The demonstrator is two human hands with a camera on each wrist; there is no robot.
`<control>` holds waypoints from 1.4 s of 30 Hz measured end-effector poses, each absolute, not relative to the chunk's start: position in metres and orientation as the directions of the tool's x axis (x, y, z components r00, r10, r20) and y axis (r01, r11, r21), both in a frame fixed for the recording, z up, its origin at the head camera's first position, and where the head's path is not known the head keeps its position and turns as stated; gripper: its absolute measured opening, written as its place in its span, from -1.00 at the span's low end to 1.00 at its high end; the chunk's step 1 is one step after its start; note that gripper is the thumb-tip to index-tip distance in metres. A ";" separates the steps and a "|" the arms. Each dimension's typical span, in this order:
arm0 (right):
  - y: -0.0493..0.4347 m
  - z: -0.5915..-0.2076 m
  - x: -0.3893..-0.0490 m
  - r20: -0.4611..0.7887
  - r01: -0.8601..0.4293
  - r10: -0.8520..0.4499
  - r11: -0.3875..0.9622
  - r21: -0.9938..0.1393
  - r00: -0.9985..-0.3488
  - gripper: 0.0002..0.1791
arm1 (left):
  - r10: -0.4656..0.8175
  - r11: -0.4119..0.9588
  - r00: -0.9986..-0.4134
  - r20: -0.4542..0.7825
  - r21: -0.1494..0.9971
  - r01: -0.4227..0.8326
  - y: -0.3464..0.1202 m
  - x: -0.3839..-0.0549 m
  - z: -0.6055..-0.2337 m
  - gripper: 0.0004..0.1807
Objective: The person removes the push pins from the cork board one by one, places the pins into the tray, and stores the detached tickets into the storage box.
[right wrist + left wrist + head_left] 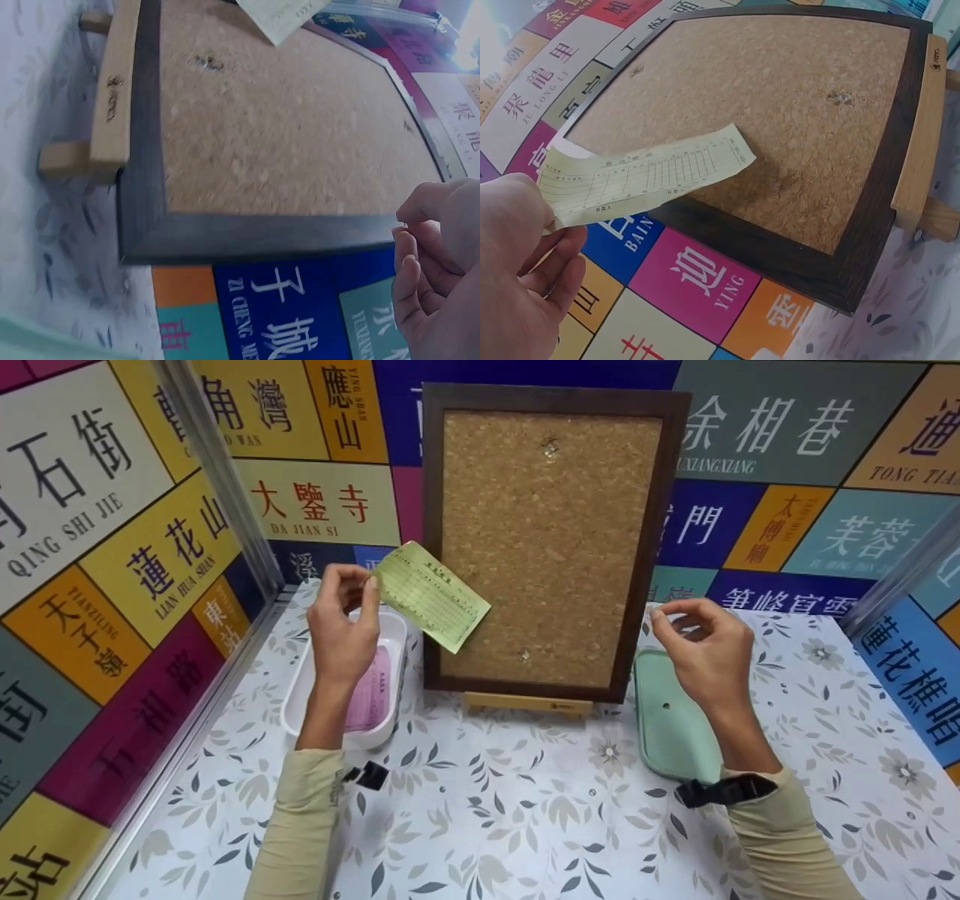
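Note:
My left hand (pixel 343 619) pinches a pale green printed form slip (pixel 433 598) by its corner, between thumb and forefinger. The slip tilts out in front of the lower left of a cork board (pixel 555 540) with a dark wooden frame. In the left wrist view the slip (pixel 645 176) curls slightly and overlaps the board. My right hand (pixel 705 652) is beside the frame's right edge, thumb and forefinger pinched together. Between those fingertips a tiny pin-like thing (pixel 404 224) shows in the right wrist view, mostly hidden by them.
A wooden stand (pixel 529 704) supports the board. On the left, a white tray (pixel 291 711) holds pink printed slips (pixel 369 690). At right lies a green lid (pixel 675 742) with a small gold-coloured thing (pixel 666 706) on it. Sign-patterned walls rise behind the flowered tabletop (pixel 525 825).

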State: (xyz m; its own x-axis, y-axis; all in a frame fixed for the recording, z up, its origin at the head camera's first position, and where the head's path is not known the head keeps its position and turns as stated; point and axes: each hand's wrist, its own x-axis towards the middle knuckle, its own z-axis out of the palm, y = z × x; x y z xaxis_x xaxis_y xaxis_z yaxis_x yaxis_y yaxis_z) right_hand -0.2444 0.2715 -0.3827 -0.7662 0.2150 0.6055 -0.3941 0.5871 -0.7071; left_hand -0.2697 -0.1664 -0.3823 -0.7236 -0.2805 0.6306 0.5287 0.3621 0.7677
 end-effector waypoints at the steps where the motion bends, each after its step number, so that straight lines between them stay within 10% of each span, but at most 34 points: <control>1: 0.276 -0.386 -0.245 0.595 -0.378 0.220 0.594 -0.710 -0.773 -0.84 | -0.286 0.362 -0.726 0.626 0.772 0.523 -0.167 -0.270 -0.383 -0.84; 42: 0.346 -0.454 -0.241 0.459 -0.193 0.218 0.694 -0.694 -0.861 -0.78 | -0.314 0.483 -0.764 0.564 0.787 0.383 -0.197 -0.275 -0.397 -0.83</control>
State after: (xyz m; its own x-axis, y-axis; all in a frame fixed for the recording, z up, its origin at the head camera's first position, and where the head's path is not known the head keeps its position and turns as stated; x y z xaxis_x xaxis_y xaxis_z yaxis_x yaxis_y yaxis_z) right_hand -0.2414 0.3464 -0.4544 -0.8614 0.2184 0.4586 -0.1934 0.6937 -0.6938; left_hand -0.2754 -0.1968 -0.3975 -0.7636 -0.3137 0.5643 0.3834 0.4829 0.7873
